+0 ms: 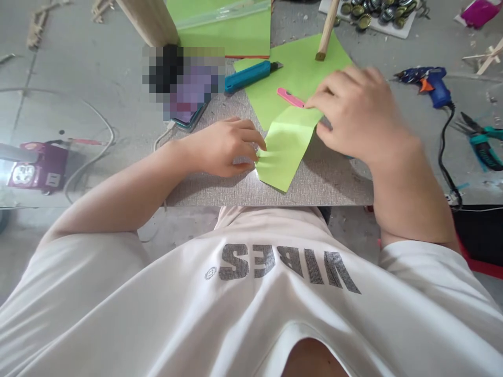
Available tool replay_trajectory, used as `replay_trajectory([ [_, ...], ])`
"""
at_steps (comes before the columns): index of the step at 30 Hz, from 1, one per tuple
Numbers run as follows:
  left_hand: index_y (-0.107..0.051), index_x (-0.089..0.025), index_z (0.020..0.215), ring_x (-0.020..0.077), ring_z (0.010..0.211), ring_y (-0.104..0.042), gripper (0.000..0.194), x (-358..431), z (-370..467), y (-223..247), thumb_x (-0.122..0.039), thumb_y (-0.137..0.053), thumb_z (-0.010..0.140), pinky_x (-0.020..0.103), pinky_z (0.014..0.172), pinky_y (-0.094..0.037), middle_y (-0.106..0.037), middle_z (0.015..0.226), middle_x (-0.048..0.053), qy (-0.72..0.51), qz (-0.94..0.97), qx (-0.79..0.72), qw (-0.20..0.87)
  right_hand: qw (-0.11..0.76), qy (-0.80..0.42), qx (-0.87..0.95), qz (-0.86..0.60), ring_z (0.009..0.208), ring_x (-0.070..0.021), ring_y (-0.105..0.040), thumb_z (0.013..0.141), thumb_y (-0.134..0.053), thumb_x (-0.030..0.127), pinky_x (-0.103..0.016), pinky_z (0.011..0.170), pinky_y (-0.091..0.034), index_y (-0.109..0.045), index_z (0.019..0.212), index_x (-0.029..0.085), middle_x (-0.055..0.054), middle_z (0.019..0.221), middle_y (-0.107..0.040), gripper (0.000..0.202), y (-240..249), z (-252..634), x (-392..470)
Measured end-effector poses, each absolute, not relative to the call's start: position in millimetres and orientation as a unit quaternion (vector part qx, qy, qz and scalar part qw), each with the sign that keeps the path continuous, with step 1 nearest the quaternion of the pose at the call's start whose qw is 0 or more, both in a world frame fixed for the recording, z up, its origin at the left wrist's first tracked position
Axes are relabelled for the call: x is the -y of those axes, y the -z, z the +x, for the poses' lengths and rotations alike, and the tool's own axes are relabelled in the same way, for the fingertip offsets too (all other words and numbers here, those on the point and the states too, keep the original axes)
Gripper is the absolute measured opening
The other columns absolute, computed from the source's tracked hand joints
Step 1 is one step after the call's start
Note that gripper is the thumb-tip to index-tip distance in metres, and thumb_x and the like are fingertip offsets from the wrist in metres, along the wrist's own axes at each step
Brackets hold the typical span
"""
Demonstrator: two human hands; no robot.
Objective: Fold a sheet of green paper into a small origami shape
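A folded piece of light green paper (288,149) lies at the table's near edge, with a crease across its upper part. My left hand (228,146) has its curled fingers closed on the paper's left edge. The fingers of my right hand (353,112) pinch its upper right corner; that hand is slightly blurred. Just past the right fingertips rests a small pink tool (290,97), perhaps a mini cutter. Beneath is a larger green sheet (298,57). A teal utility knife (251,76) overlaps its left side, blade showing.
Left of the knife is a phone (192,99), partly pixelated, with a cable. A thick wooden post (151,21) and a thin stick (328,31) stand behind. Bottle caps (377,10) lie at the back. At right are a blue glue gun (428,84) and pliers (481,139).
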State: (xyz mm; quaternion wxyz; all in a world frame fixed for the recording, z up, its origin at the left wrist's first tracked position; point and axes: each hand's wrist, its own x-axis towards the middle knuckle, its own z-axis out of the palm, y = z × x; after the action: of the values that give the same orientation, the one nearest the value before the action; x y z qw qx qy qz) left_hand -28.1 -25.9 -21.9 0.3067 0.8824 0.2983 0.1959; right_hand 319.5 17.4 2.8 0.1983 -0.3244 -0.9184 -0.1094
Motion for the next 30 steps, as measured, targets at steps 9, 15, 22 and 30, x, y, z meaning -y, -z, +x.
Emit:
replay_trajectory([
  [9, -0.09, -0.032, 0.112, 0.0369, 0.124, -0.086, 0.02, 61, -27, 5, -0.038, -0.073, 0.102, 0.06, 0.122, -0.063, -0.091, 0.135, 0.01, -0.076, 0.94, -0.258, 0.208, 0.248, 0.187, 0.818, -0.485, 0.115, -0.0457, -0.079, 0.12, -0.056, 0.031, -0.064, 0.09, -0.058, -0.087, 0.141, 0.025, -0.022, 0.128, -0.08, 0.037, -18, 316, -47],
  [15, -0.085, -0.023, 0.144, 0.0385, 0.144, -0.08, 0.042, 96, -38, 12, -0.04, -0.068, 0.109, 0.058, 0.128, -0.062, -0.084, 0.155, 0.016, -0.087, 0.915, -0.325, 0.222, 0.306, 0.098, 0.857, -0.403, 0.13, -0.0535, -0.081, 0.116, -0.07, 0.045, -0.064, 0.1, -0.059, -0.082, 0.144, 0.013, -0.028, 0.145, -0.077, 0.044, -48, 326, 20],
  [22, -0.082, -0.021, 0.154, 0.0407, 0.14, -0.079, 0.048, 163, -36, 28, -0.047, -0.071, 0.115, 0.061, 0.118, -0.067, -0.085, 0.155, 0.018, -0.17, 0.87, -0.42, 0.192, 0.176, 0.016, 0.975, -0.134, 0.129, -0.0346, -0.079, 0.12, -0.073, 0.051, -0.051, 0.108, -0.065, -0.081, 0.13, 0.017, -0.018, 0.141, -0.086, 0.036, 16, 286, 116],
  [30, -0.091, -0.03, 0.131, 0.0389, 0.12, -0.084, 0.027, 185, -23, 64, -0.046, -0.081, 0.112, 0.063, 0.102, -0.067, -0.094, 0.136, 0.012, -0.267, 0.837, -0.469, 0.093, 0.261, 0.09, 0.956, -0.096, 0.122, -0.0256, -0.084, 0.112, -0.076, 0.007, -0.046, 0.107, -0.061, -0.086, 0.109, 0.022, -0.008, 0.12, -0.093, 0.018, 31, 288, 116],
])
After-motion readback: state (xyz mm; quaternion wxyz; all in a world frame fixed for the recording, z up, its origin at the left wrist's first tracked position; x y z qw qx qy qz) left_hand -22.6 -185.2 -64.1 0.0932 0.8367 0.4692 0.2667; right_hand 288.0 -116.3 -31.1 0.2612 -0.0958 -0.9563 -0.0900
